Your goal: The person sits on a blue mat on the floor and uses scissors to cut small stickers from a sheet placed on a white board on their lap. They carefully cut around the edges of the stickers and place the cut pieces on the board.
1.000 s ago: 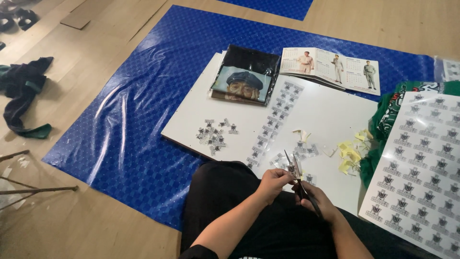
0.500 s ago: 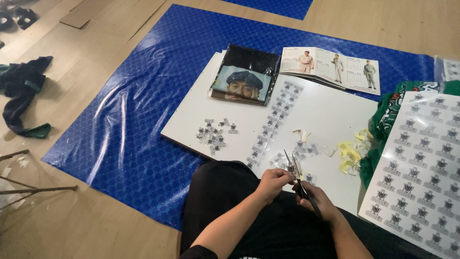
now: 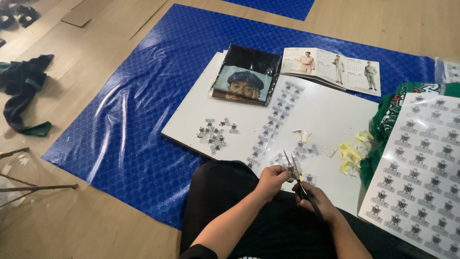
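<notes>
My right hand [image 3: 317, 200] grips black-handled scissors [image 3: 296, 176], blades pointing up and away over the white board [image 3: 330, 110]. My left hand [image 3: 272, 180] pinches a small printed sticker piece [image 3: 297, 168] right at the blades. Both hands hover above my lap, just in front of the board's near edge. A pile of small cut stickers [image 3: 214, 133] lies on the board to the left. A long strip of uncut stickers [image 3: 275, 122] runs down the board's middle. Yellow and white paper scraps [image 3: 350, 152] lie to the right.
A large sticker sheet [image 3: 421, 177] lies at right over green fabric [image 3: 389, 120]. A black packaged item with a portrait [image 3: 245, 76] and an open booklet [image 3: 333, 67] sit at the board's far side. Blue mat [image 3: 143, 105] covers the wooden floor; dark clothing [image 3: 24, 91] lies far left.
</notes>
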